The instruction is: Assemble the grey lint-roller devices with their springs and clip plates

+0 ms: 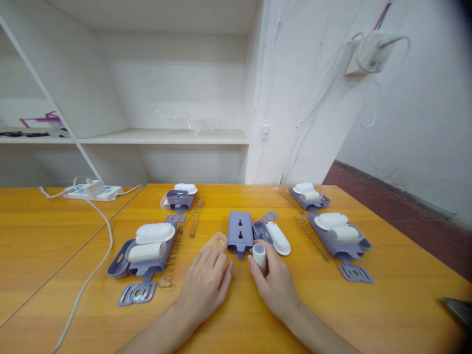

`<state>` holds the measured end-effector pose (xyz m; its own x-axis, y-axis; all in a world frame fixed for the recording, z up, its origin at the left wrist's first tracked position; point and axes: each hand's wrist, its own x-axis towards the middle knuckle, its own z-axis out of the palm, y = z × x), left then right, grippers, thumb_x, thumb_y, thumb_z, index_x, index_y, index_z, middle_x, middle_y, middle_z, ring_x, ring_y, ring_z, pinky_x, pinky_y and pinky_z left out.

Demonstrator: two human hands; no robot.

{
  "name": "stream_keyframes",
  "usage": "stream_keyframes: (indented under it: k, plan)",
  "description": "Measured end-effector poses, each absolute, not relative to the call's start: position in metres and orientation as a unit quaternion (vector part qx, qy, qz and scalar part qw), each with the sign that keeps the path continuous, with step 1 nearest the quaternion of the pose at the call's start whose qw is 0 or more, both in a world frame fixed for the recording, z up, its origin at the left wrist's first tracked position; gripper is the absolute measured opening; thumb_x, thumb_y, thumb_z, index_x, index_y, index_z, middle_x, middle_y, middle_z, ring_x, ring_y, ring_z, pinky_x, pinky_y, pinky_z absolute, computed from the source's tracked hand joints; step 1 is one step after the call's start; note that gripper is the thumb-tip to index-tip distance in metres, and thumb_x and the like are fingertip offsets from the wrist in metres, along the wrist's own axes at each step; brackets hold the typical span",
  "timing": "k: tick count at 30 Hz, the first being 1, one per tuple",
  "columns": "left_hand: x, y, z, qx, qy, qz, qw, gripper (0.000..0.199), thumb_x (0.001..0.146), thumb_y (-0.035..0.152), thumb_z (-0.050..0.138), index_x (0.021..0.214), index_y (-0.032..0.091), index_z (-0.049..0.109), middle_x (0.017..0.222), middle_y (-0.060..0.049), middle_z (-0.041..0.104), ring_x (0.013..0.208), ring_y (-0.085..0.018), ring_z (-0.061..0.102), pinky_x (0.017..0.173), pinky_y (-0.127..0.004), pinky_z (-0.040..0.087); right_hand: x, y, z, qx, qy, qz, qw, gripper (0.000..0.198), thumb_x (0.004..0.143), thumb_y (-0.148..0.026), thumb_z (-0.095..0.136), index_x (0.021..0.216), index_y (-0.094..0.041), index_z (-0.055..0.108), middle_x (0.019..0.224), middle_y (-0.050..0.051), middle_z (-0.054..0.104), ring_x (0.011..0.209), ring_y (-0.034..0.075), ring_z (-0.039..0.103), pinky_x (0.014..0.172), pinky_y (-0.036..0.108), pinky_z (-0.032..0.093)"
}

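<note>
My right hand (275,280) grips a white cylinder with a grey-purple end (259,255), standing roughly upright between thumb and fingers. My left hand (207,278) lies palm down on the table, fingers stretched forward and thumb apart. Its fingertips are at a clear plastic cover (220,239), partly hidden by them. Ahead, between both hands, rests a grey-purple case (240,230) with two keyhole slots. Beside it lie a grey-purple oval tray (262,231) and a white oval piece (279,239) with a scalloped edge. A slotted flat plate (270,216) is just behind them.
Similar sets of parts lie at front left (155,233), back left (185,188), back right (303,188) and front right (331,221). Wire springs (197,217) lie near them. A power strip (93,191) with a white cable (105,260) occupies the left side. Shelving (165,136) stands behind.
</note>
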<state>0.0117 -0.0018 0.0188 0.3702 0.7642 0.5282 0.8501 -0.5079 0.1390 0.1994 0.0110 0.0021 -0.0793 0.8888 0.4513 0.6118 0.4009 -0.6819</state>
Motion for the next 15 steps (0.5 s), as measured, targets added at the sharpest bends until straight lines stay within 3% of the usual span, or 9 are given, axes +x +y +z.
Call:
stream_keyframes:
  k: [3,9,15]
  plan:
    - [0.012,0.004,0.015,-0.819,-0.508,-0.257,0.064,0.011,0.088,0.023,0.042,0.089,0.02,0.052,0.089,-0.008,0.058,0.086,-0.023,0.056,0.077,-0.038,0.046,0.199,0.015,0.002,-0.526,-0.709,0.193,0.429,0.033,0.086,-0.032,0.046,0.117,-0.019,0.048,0.115,0.01,0.059,0.108,0.023,0.054,0.094,0.039,0.044]
    - [0.018,0.015,0.011,-0.807,-0.531,-0.257,0.029,0.033,0.088,0.029,0.043,0.118,0.017,0.046,0.114,-0.013,0.054,0.104,-0.027,0.05,0.086,-0.043,0.042,0.2,0.017,0.008,-0.511,-0.683,0.281,0.44,0.028,0.088,-0.033,0.046,0.113,-0.021,0.049,0.112,0.007,0.059,0.104,0.019,0.055,0.092,0.034,0.043]
    - [0.021,0.021,0.011,-0.823,-0.515,-0.238,0.025,0.056,0.086,0.03,0.047,0.137,0.02,0.029,0.143,-0.016,0.028,0.129,-0.03,0.032,0.097,-0.047,0.037,0.204,0.021,0.006,-0.474,-0.655,0.368,0.459,0.028,0.087,-0.038,0.046,0.108,-0.019,0.049,0.091,0.004,0.061,0.08,0.017,0.058,0.077,0.031,0.048]
